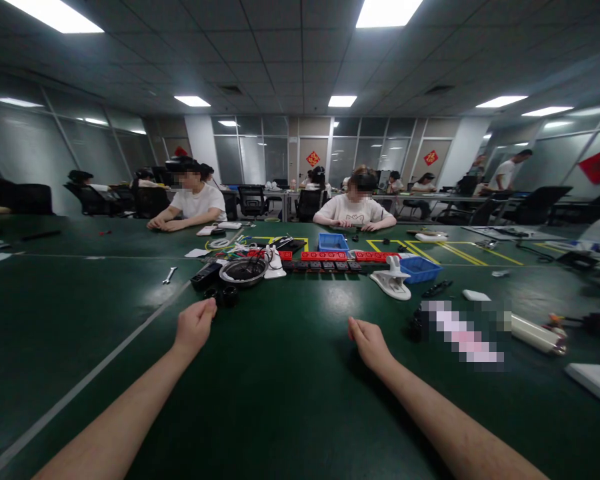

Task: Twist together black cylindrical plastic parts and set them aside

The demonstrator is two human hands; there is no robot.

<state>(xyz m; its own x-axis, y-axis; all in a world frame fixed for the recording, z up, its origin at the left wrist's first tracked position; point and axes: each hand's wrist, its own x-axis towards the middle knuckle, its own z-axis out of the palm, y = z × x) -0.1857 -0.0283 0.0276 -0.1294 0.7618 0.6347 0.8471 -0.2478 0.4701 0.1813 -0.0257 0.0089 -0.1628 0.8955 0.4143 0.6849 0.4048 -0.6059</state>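
My left hand (195,327) is closed in a loose fist above the green tabletop (280,387), with nothing showing in it. Just beyond its thumb are small black round parts (229,296), beside a round metal dish (243,272) that has dark wires lying in it. My right hand (370,341) is also closed, its fingers curled under at the table surface, and no object shows in it. To its right lies a long item blurred by pixels (463,333). A white clip-like base (393,283) stands farther forward.
Red and black power strips (323,261) cross the table ahead, near blue bins (333,242) (420,269). A wrench (169,275) lies left, a cream cylinder (535,333) right, and a white box (595,383) at the right edge. Two people sit opposite.
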